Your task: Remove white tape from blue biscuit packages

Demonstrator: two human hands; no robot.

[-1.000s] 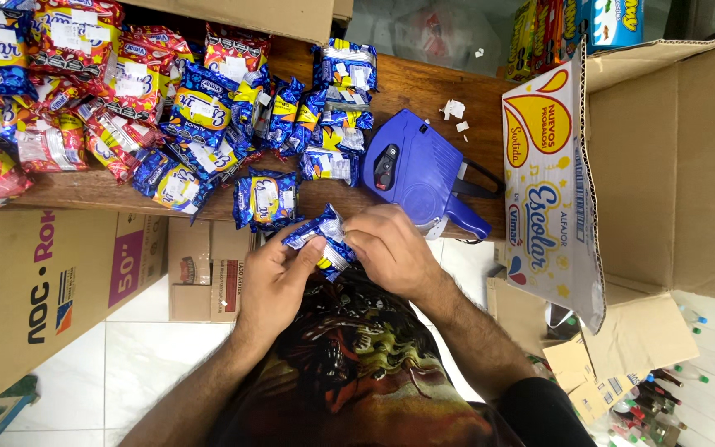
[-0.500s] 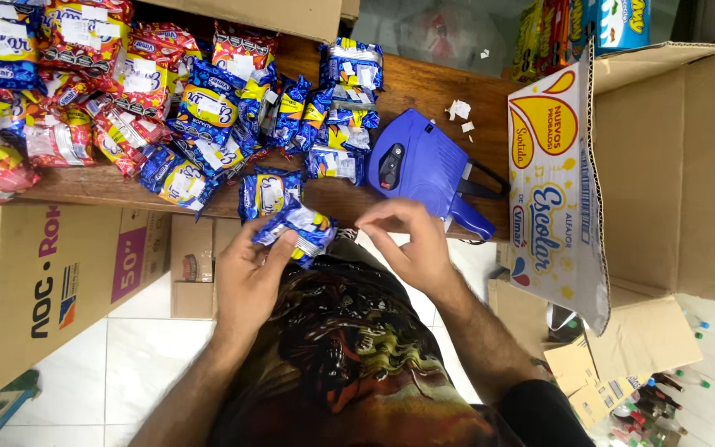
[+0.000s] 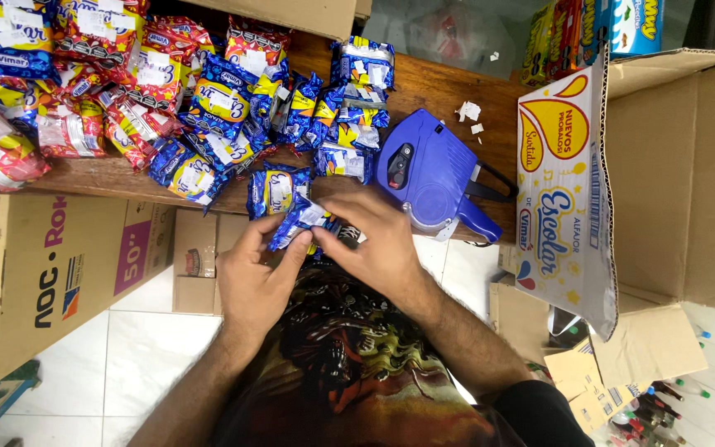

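Observation:
Both of my hands hold one small blue and yellow snack packet [image 3: 301,220] just below the edge of the wooden counter [image 3: 117,175]. My left hand [image 3: 256,273] grips its lower left end, and my right hand [image 3: 371,244] pinches its right end with fingertips on the wrapper. A white sticker shows on the packet. Right of my right hand lies a blue handheld label gun [image 3: 430,172] on the counter, untouched. Another blue packet [image 3: 273,187] lies on the counter just above my hands.
Several blue packets [image 3: 233,103] and red packets [image 3: 97,79] are piled across the counter's left. An open cardboard carton [image 3: 688,165] with a printed white flap [image 3: 560,182] stands on the right. A large brown box [image 3: 43,273] sits on the tiled floor at left.
My right hand, briefly off the packet and spread near the label gun, has come back onto the packet's right end. The packet has shifted slightly right and lower.

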